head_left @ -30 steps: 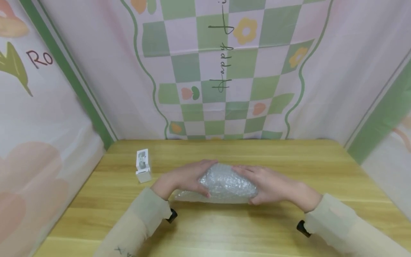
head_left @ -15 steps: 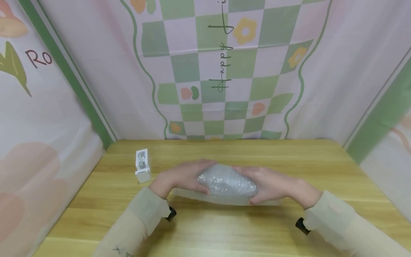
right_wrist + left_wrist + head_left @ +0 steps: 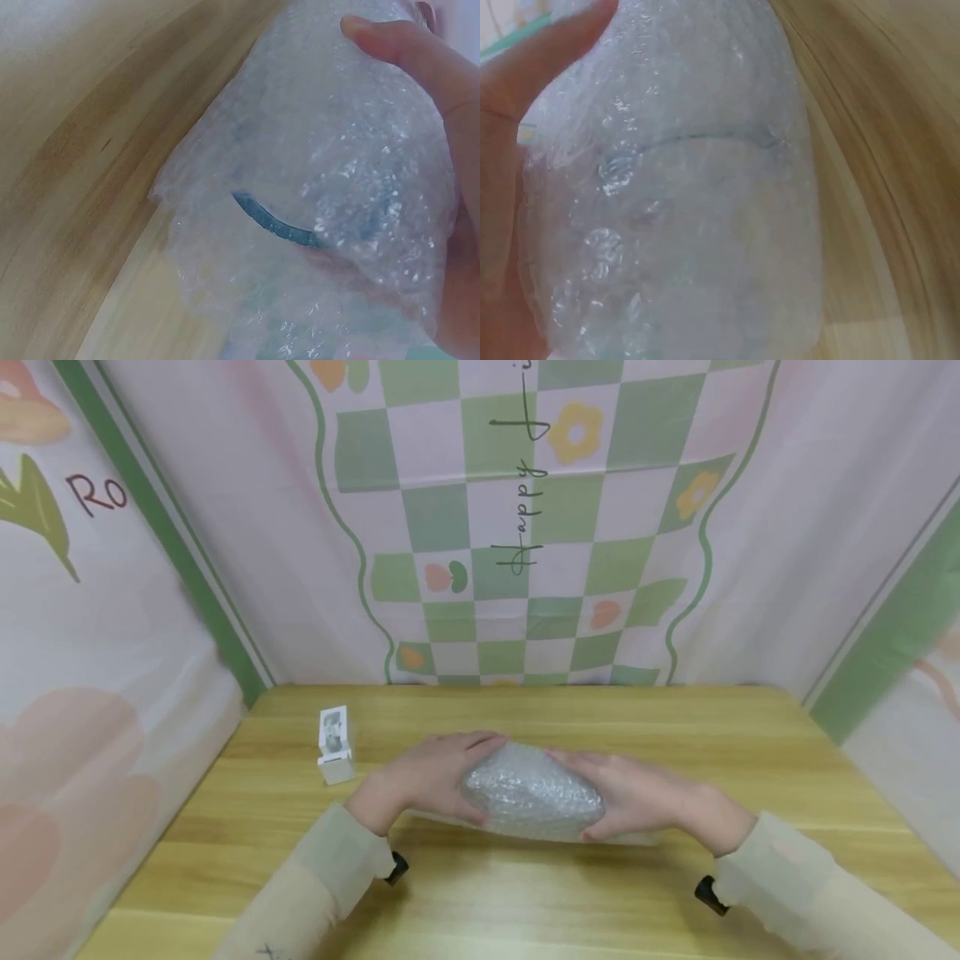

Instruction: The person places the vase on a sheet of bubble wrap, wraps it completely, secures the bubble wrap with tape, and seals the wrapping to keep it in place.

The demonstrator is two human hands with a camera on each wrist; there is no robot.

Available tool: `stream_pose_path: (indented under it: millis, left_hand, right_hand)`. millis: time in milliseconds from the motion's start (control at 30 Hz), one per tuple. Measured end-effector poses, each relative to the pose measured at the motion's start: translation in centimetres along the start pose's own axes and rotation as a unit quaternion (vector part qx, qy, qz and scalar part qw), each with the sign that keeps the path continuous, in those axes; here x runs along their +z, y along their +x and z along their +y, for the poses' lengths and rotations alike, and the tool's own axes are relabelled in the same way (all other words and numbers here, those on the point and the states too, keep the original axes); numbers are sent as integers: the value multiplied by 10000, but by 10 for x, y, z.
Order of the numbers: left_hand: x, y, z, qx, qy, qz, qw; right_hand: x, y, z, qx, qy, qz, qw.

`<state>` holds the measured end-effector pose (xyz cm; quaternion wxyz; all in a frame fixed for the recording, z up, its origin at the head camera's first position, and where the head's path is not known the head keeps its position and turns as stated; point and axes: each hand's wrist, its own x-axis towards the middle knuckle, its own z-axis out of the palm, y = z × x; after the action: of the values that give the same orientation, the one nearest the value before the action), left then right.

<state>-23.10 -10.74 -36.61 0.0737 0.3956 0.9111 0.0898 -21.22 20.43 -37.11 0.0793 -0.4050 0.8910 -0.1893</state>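
A bundle of clear bubble wrap (image 3: pixel 532 789) is held between both hands over the middle of the table. My left hand (image 3: pixel 438 777) grips its left side, thumb on the near face. From the right, my right hand (image 3: pixel 637 797) grips the other side, its thumb also on the near face. In the right wrist view a dark blue curved edge (image 3: pixel 277 225) shows at the bundle's end; what it belongs to is unclear. A thin dark line (image 3: pixel 705 136) shows in the wrap in the left wrist view. Most of the fingers behind the bundle are hidden.
A small white box (image 3: pixel 335 745) with a picture on it lies on the wooden table (image 3: pixel 510 902) at the left, beyond my left wrist. A printed cloth (image 3: pixel 501 568) hangs at the table's back edge, with more cloth on both sides.
The bundle has turned slightly in both hands and its near edge now sits a little lower. Both hands keep nearly the same place and hold. The white box has stayed still.
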Motion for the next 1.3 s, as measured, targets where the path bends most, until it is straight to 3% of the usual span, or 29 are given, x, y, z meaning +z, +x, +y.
stream_pose_path:
  millis: [167, 433, 833, 967, 1300]
  left_hand:
    - [2, 0, 0, 105, 162, -19, 9998]
    - [2, 1, -3, 147, 200, -13, 9997]
    - [4, 8, -16, 449, 232, 177, 9986]
    - [3, 10, -19, 539, 316, 260, 9977]
    - [4, 10, -24, 671, 665, 465, 9944]
  right_hand:
    - [1, -2, -1, 87, -43, -12, 10000]
    - [5, -4, 3, -228, -230, 59, 9995]
    - [12, -8, 2, -428, -709, 487, 9954]
    - [15, -9, 2, -409, -914, 671, 9927]
    - [19, -11, -9, -191, -839, 749, 9935]
